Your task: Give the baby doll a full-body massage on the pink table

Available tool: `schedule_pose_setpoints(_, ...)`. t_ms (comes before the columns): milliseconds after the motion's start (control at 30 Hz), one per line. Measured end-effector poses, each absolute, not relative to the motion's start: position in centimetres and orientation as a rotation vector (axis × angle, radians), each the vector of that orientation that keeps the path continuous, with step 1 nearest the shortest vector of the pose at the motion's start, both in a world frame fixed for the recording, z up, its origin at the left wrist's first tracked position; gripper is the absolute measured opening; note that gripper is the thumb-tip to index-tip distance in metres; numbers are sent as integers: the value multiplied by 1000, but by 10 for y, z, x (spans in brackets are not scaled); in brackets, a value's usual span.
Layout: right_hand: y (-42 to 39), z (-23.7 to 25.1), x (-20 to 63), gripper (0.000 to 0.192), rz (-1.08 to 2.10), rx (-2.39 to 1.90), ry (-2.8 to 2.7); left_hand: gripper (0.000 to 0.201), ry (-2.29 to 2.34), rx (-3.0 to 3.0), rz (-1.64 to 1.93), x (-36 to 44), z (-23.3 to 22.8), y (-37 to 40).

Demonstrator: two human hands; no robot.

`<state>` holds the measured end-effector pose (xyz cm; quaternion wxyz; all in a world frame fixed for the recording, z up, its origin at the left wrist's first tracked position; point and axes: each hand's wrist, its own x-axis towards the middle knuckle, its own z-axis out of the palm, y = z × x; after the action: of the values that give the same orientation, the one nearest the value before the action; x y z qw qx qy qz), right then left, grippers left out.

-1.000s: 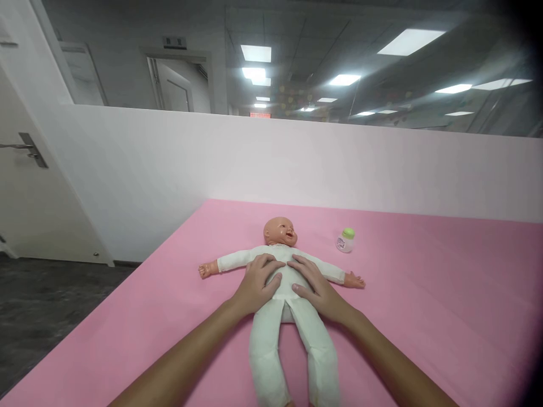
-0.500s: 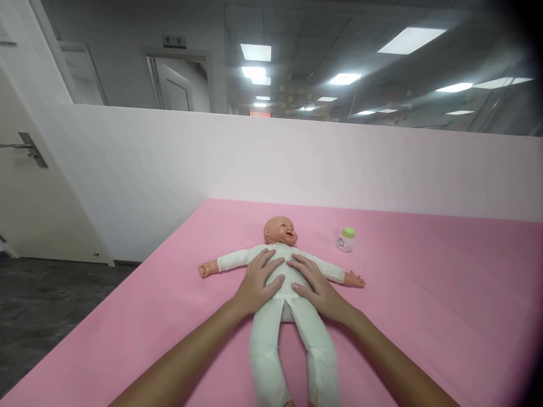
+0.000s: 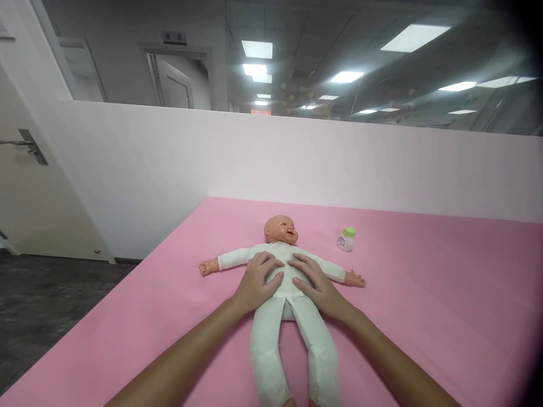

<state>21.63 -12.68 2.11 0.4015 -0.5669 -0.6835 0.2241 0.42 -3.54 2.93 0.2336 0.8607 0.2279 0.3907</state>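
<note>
A baby doll with a white cloth body lies on its back, its head at the far end and its arms spread wide. Its hard plastic head is turned toward the right. My left hand rests on the left side of the doll's torso, fingers apart and slightly bent. On the torso's other side lies my right hand, also with fingers spread. The two thumbs point toward each other, with a strip of white cloth showing between them. Neither hand grasps anything.
A small clear jar with a green lid stands right of the doll's head. Pink covering spreads over the table. A white low wall with glass above borders the far edge. A door is at the left.
The fingers of both hands have drawn in a little and bent slightly more on the doll's torso. The doll and the jar keep their places.
</note>
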Motion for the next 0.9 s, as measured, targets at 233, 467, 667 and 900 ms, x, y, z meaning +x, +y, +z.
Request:
schedule_pose_setpoints(233,-126,17,216,46,510,-1417,-1734,21,635,2377,1087,5,26,-34)
schedule_pose_setpoints(467,-123,13,216,47,440,-1396,-1715,40,671,2420,1016,4,17,-30)
schedule_pose_setpoints(667,-123,12,218,46,427,-1405,-1744,49,735,2400,882,4,13,-29)
schedule_pose_setpoints(900,-122,15,218,43,393,-1404,-1752,43,736,2389,840,3,19,-29)
